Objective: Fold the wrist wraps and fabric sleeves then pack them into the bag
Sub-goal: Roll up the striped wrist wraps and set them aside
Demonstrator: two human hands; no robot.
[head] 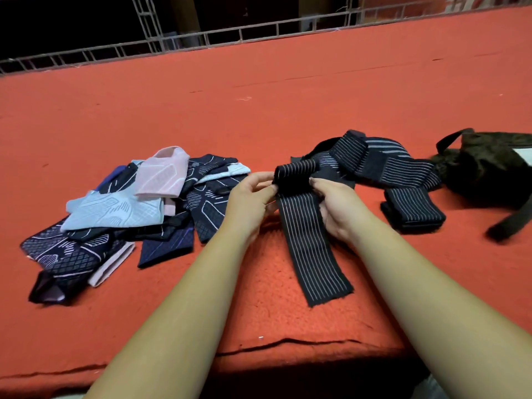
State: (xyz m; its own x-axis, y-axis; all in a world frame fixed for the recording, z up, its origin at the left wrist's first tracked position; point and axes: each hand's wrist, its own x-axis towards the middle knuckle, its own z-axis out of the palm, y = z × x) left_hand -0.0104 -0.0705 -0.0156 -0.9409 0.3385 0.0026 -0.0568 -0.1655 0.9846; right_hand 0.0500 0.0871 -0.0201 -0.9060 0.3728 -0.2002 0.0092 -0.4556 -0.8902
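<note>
two bare forearms are reaching in from the near edge over the red cloth [259, 96] that is covering the table. the left hand [252, 198] and the right hand [338, 207] are meeting at the upper end of a black striped wrist wrap [309, 240]. both are pinching it, fingers and thumbs curled onto the part that is bending over into a small roll between them. the rest of that wrap is lying flat on the cloth, its loose end pointing back toward the person. just beyond the hands a heap of more striped wraps [383, 165] is lying tangled, and to the right of the right hand one folded wrap [413, 211] is sitting alone. farther right the dark bag [486, 168] is slumping on the cloth, a strap trailing from it. off to the left the fabric sleeves [129, 208] are lying in a loose pile, a pale blue and a pink one on top.
</note>
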